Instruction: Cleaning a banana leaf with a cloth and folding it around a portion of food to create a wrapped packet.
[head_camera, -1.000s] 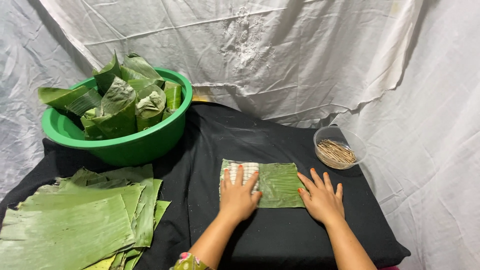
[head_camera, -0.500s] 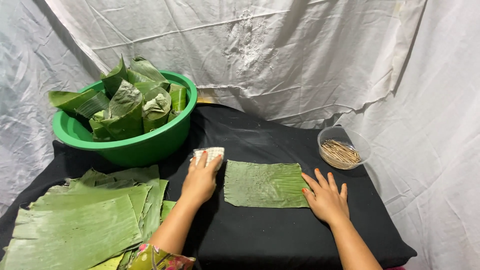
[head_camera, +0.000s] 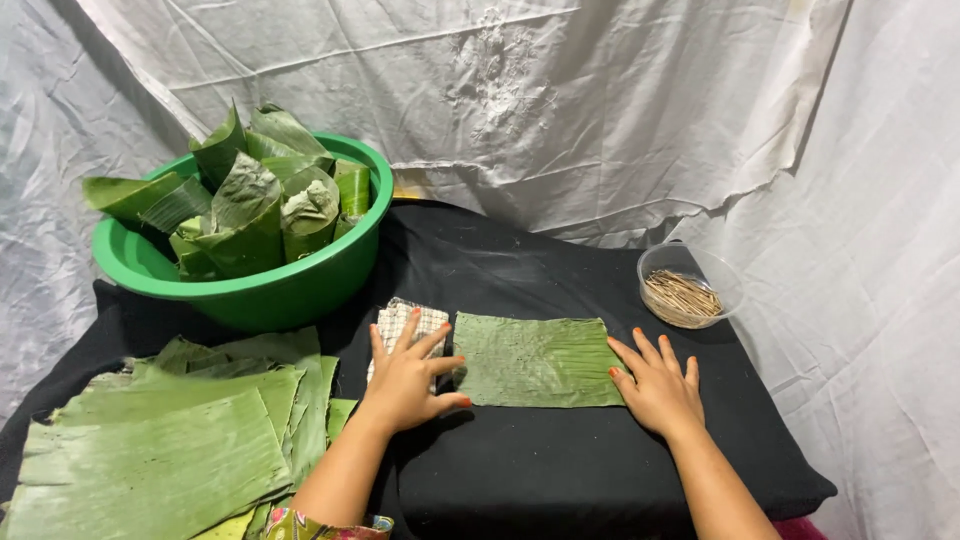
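Left hand (head_camera: 405, 385): flat, released grip, resting on checked cloth (head_camera: 400, 325) beside the leaf piece (head_camera: 535, 360) mid-counter.
Right hand (head_camera: 655, 385): open, pinning the leaf's right edge.
Risk: a careless drag could tear the leaf; a loose elbow may shove the leaf stack (head_camera: 160, 450) off the counter's left edge.

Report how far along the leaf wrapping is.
Done: several folded leaf parcels fill the green basin. In hand: one cut banana leaf piece lies flat on the black cloth; the right hand rests at its edge, the left hand lies on a checked cloth. Left: the leaf stack and the bowl of sticks.
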